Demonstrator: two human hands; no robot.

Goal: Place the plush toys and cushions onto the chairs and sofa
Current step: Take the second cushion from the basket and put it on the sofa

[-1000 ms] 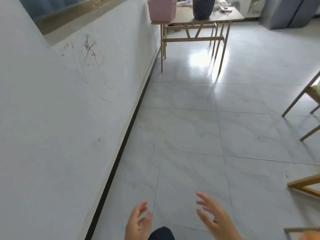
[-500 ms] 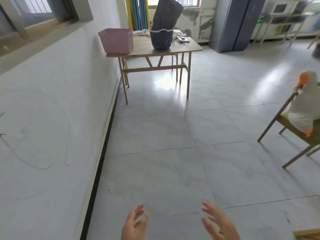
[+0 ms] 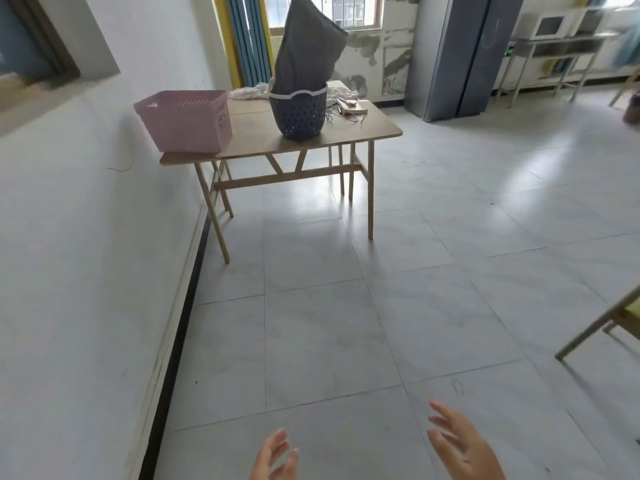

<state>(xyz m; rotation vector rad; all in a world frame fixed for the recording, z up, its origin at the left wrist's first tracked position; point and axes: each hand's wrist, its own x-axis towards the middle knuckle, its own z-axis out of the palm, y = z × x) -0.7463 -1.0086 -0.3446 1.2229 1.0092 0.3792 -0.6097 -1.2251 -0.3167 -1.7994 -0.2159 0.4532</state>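
Two baskets up ahead on a wooden table (image 3: 375, 128). On the left, a pink basket (image 3: 187, 121), nothing showing inside. Next to it, a dark blue basket (image 3: 298, 112) with a big grey cushion (image 3: 306, 46) sticking way up, standing tall. Down low, left hand (image 3: 275, 459) and right hand (image 3: 460, 445), both with loose spread fingers, holding nothing. Far right, part of a chair (image 3: 602, 323). Could tip the blue basket over if yanking the tall cushion sideways.
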